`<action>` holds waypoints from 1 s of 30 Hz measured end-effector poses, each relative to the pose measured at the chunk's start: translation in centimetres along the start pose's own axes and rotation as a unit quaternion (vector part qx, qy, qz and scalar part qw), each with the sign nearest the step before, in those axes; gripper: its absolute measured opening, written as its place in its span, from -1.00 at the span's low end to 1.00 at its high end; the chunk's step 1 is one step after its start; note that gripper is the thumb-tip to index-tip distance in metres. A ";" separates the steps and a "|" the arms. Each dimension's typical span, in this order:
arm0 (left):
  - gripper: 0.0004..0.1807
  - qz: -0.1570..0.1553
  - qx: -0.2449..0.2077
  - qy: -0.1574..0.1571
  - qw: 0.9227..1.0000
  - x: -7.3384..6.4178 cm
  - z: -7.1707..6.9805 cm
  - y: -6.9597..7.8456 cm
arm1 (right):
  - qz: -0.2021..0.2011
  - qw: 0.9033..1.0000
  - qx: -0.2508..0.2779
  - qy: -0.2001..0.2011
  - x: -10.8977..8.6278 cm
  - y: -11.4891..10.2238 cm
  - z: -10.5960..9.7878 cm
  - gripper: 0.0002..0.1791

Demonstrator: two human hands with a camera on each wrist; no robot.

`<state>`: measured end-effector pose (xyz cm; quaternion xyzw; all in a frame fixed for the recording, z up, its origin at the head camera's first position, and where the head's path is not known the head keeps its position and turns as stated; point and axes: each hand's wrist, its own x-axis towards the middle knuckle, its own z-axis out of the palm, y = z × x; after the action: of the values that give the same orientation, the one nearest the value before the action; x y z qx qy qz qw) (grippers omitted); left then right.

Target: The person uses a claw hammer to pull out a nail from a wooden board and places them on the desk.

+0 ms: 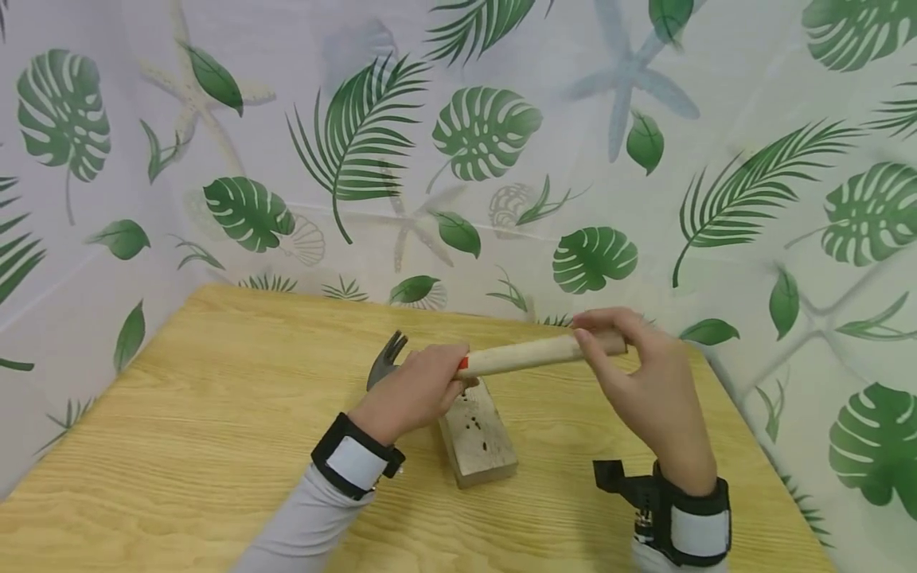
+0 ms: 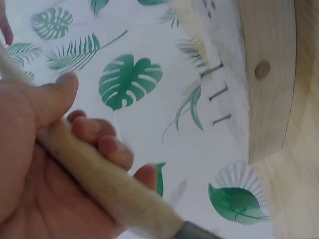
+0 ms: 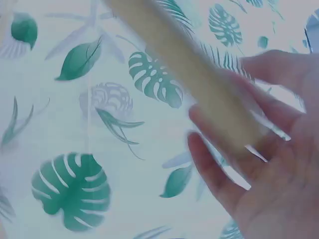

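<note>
A claw hammer (image 1: 526, 356) with a pale wooden handle and a dark metal head is held up over the table. My left hand (image 1: 419, 390) grips the handle close to the head, its fingers curled round the wood (image 2: 99, 174). Past that hand, the claw (image 1: 387, 360) points up and away at the left. At the handle's far end is my right hand (image 1: 648, 382), thumb and fingers bent about the butt (image 3: 234, 124). Below the hammer lies a wooden block (image 1: 480, 446); in the left wrist view, several nails (image 2: 218, 93) stand out of its face.
The block rests on a yellow wood-grain table (image 1: 215, 446). A white cloth (image 1: 458, 263) printed with green leaves hangs behind the table and along both sides. Each wrist wears a black strap, and a camera mount (image 1: 623, 481) juts from the right one.
</note>
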<state>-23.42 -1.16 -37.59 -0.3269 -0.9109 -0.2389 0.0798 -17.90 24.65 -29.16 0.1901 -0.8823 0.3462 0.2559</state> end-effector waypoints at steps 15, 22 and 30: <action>-0.80 0.015 -0.160 -0.011 0.987 -0.2 -0.7 1.6 | 0.005 0.863 0.506 0.000 1.0 -1.0 4.4 -0.55; -0.75 0.034 -0.188 -0.057 0.980 0.0 0.0 3.9 | -0.007 0.825 0.563 0.043 1.2 -2.4 5.4 -0.82; -0.78 0.059 -0.216 -0.076 0.972 -0.2 0.0 5.4 | -0.045 0.808 0.567 0.153 0.9 -3.9 5.5 -0.71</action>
<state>-19.81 2.34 -35.54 -0.4064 -0.8206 -0.3991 -0.0477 -18.42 17.90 -30.09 0.2858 -0.4686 0.7978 0.2493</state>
